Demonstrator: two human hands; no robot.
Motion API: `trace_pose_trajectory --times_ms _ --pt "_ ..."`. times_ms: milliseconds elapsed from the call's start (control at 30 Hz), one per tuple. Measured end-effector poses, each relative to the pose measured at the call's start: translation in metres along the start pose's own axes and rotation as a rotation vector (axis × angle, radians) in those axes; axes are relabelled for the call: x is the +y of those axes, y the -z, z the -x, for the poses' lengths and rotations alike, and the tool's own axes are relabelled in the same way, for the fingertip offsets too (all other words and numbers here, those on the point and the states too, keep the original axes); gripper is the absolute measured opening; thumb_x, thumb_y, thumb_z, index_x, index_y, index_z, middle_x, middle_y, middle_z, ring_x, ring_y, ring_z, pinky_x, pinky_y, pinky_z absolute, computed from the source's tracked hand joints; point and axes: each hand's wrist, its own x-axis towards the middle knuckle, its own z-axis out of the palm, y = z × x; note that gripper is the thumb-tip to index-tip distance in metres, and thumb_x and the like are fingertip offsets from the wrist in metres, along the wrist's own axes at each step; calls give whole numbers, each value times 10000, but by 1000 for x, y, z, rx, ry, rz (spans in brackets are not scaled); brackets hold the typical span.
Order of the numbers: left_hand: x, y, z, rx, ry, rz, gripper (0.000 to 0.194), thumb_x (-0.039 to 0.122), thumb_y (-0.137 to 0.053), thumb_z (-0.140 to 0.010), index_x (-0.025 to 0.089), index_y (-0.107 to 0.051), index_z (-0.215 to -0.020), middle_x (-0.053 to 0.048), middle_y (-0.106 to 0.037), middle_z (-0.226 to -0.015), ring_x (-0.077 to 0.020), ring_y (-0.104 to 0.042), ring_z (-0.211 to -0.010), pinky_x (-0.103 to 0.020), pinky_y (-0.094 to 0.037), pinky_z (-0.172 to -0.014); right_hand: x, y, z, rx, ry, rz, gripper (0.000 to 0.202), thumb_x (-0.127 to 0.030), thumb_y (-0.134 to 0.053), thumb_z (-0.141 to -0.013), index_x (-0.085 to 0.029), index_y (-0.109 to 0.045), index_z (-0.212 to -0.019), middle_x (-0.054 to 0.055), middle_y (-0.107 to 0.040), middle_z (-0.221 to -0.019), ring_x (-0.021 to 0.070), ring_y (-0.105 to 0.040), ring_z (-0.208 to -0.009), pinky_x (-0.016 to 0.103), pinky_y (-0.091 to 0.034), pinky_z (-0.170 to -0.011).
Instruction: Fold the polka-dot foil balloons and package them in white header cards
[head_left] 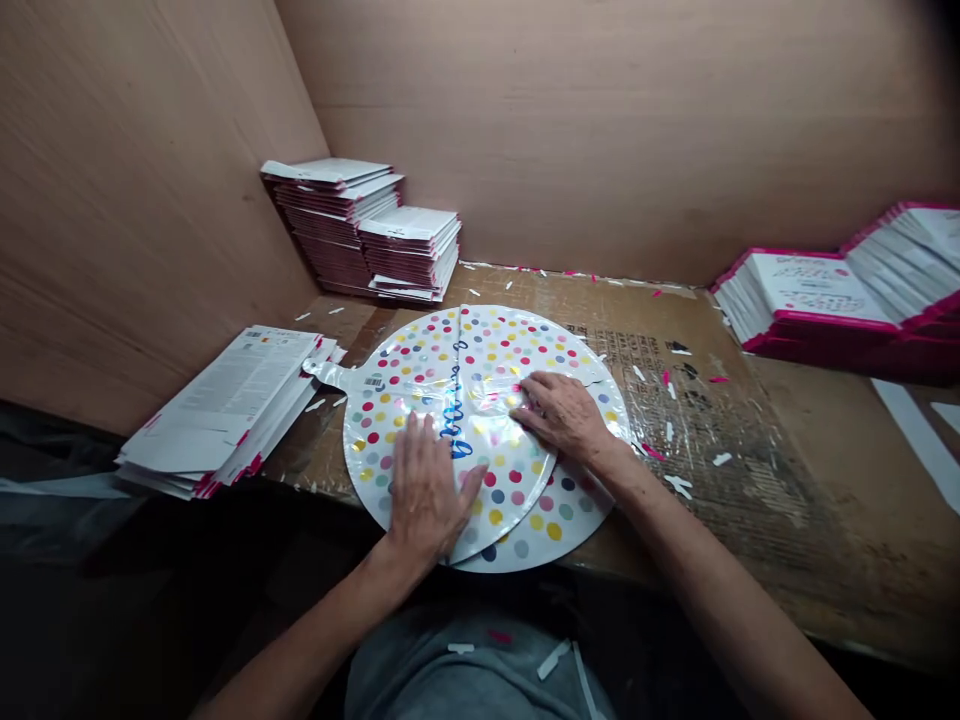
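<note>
A flat, round foil balloon [516, 490] with coloured dots and blue lettering lies on the worn brown work surface, one part folded over the rest. Its tail with a small hole points left. My left hand [426, 490] lies flat on the folded part at the near left, fingers stretched and thumb apart. On the right side of the same fold rests my right hand [562, 412], its fingers bent and pressed together near the fold's curved edge; whether they pinch the foil is unclear.
White and pink printed packets [345, 215] are stacked at the back left. Another pile [225, 400] leans at the near left. Pink-edged packets [825, 290] stand at the right. Paper scraps [677, 485] litter the cardboard-covered table [720, 540]. Wooden panels [562, 130] rise behind and left.
</note>
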Motion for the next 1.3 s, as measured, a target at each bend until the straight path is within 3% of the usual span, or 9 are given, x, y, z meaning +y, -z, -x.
trace_pose_trajectory --times_ms 200,367,500,633,733,833,967,1133,1300 --pt "18 36 40 -161 156 350 213 346 -613 -808 157 -650 -715 -197 -586 -1337 -433 -355 -1406 -596 -331 -1127 17 -16 -8 -167 -14 -37 429 -473 -500 -959 -167 -631 -1231 141 -598 -1334 311 -535 -1226 453 -415 -1023" --pt "31 77 -8 -582 591 1274 338 482 -675 -759 163 -655 -649 -64 -670 -765 -189 -634 -710 -302 -527 -652 27 5 5 -180 -102 -378 574 -590 -422 -956 -174 -604 -1308 157 -574 -1387 315 -541 -1265 490 -436 -1048" --pt "29 101 -34 -478 810 1759 338 453 -787 -664 147 -674 -752 -4 -616 -680 -82 -508 -542 -186 -391 -483 16 40 55 -48 44 -715 879 -795 -378 -858 -211 -375 -1515 138 -456 -1513 337 -458 -1364 523 -431 -1080" --pt "12 101 -37 -581 602 1476 506 613 -579 -814 165 -591 -579 -9 -550 -536 -107 -477 -472 -228 -383 -460 -17 41 99 249 147 -364 840 -469 -623 -887 -215 -221 -1579 152 -420 -1533 327 -436 -1385 519 -415 -1113" --pt "-10 88 -47 -285 338 890 640 686 -355 -896 184 -601 -584 -70 -632 -629 -195 -609 -658 -317 -507 -678 -27 30 106 302 183 -237 615 -211 -483 -934 -229 -352 -1534 138 -579 -1399 267 -571 -1271 454 -497 -1044" --pt "-37 63 -67 -64 -26 611 726 747 -268 -883 175 -689 -1032 -146 -679 -1166 -309 -570 -1181 -433 -439 -1017 -17 43 87 103 164 -300 496 -187 -466 -894 -213 -571 -1379 122 -665 -1287 261 -653 -1153 405 -550 -957" --pt "-63 30 -86 -369 -331 682 822 772 -188 -875 195 -593 -1298 -121 -573 -1395 -306 -458 -1344 -402 -358 -1104 4 89 8 -364 32 -460 334 -172 -514 -786 -205 -757 -1013 51 -766 -903 240 -718 -808 332 -580 -723" --pt "-60 5 -104 -339 44 673 403 555 -519 -868 205 -682 -981 -29 -704 -889 -205 -639 -815 -274 -461 -724 27 116 -92 -449 -356 -590 237 -357 -622 -818 -154 -722 -748 53 -690 -689 189 -635 -607 279 -515 -546" --pt "-48 -13 -132 -195 373 587 280 343 -501 -890 196 -610 -678 12 -601 -648 -151 -571 -667 -242 -382 -619 64 69 -37 41 -377 -898 692 -624 -684 -737 -191 -609 -1272 137 -677 -1202 289 -656 -1015 364 -562 -766"
